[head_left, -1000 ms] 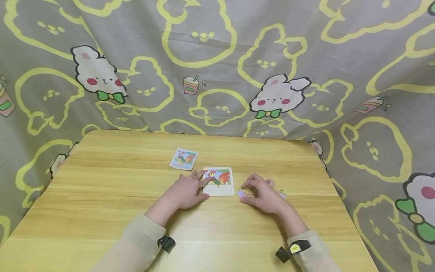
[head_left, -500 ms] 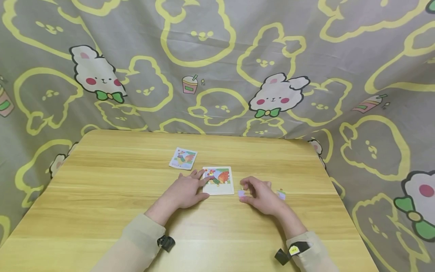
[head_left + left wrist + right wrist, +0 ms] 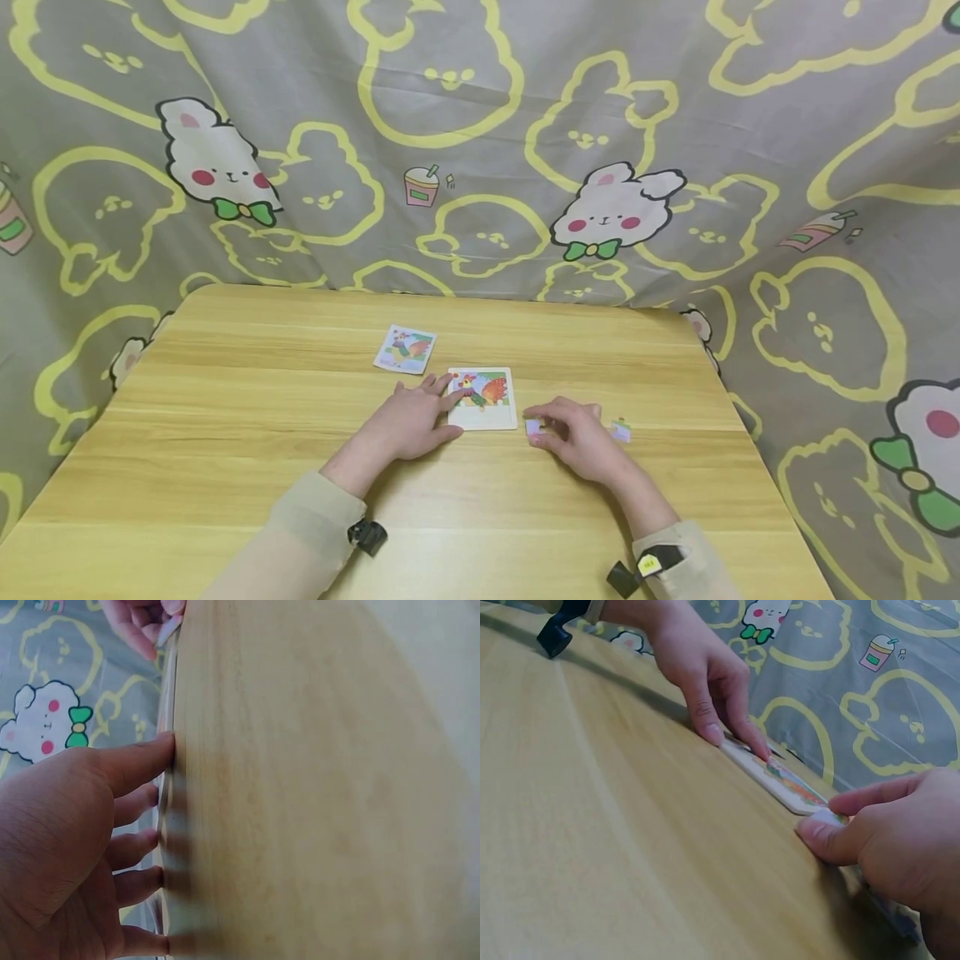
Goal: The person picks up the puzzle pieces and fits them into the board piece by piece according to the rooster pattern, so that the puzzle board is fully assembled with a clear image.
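Note:
In the head view my left hand point(image 3: 412, 421) rests with spread fingers on the left side of a white-framed jigsaw puzzle board point(image 3: 491, 421). A colourful rooster picture fills the board's upper part, and its lower strip is blank white. My right hand point(image 3: 576, 435) is just right of the board, pinching a pale purple puzzle piece point(image 3: 533, 427) between thumb and index finger. The right wrist view shows that piece point(image 3: 826, 816) close to the board's near corner. From the left wrist, the piece point(image 3: 169, 628) appears tilted in the fingers. Beyond the right hand lies another puzzle piece point(image 3: 621, 431).
A small picture card point(image 3: 405, 350) with the same rooster lies behind the board, to its left. Wood-grain table point(image 3: 465, 517) surrounds everything. A grey curtain point(image 3: 480, 167) printed with cartoon animals hangs along the table's back and sides.
The right hand's index finger has come forward over the purple piece, and the hand has shifted slightly toward me, uncovering the other piece at right. My left hand stays on the board.

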The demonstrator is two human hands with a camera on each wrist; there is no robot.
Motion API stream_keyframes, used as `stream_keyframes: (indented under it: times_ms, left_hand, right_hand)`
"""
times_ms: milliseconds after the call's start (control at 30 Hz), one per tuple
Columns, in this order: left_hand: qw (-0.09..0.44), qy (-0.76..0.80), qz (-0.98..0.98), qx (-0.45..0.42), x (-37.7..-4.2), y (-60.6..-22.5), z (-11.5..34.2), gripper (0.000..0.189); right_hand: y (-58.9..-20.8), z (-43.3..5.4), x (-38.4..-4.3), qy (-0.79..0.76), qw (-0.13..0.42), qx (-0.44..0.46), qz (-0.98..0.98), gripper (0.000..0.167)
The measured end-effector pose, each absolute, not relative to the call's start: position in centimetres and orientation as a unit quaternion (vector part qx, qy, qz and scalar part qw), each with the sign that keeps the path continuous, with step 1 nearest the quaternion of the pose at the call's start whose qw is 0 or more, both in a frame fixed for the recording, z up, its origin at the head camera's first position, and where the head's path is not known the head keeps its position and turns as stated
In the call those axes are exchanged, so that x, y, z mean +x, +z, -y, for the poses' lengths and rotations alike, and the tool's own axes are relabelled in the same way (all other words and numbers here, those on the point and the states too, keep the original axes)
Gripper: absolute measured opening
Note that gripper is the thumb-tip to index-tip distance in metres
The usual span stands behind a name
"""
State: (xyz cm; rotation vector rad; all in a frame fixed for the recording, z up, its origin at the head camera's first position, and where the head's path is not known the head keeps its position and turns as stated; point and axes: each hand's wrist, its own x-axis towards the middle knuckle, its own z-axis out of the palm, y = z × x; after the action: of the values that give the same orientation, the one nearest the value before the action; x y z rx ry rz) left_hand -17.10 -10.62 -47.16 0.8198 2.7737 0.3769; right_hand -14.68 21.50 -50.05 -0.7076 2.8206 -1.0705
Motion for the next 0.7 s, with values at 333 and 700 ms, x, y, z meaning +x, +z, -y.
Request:
stream_keyframes:
  times_ms: [333, 700]
  left_hand:
    - [0.117, 0.131, -0.945, 0.276, -17.1, -47.1, 10.7, 0.066]
    - [0.118, 0.142, -0.943, 0.275, -16.9, -46.8, 10.7, 0.067]
  right_hand:
    - [-50.0, -21.7, -14.6, -0.312, 0.010, -0.252, -0.916, 0.048]
    - [-48.6, -21.6, -15.5, -0.274, 0.047, -0.276, -0.920, 0.044]
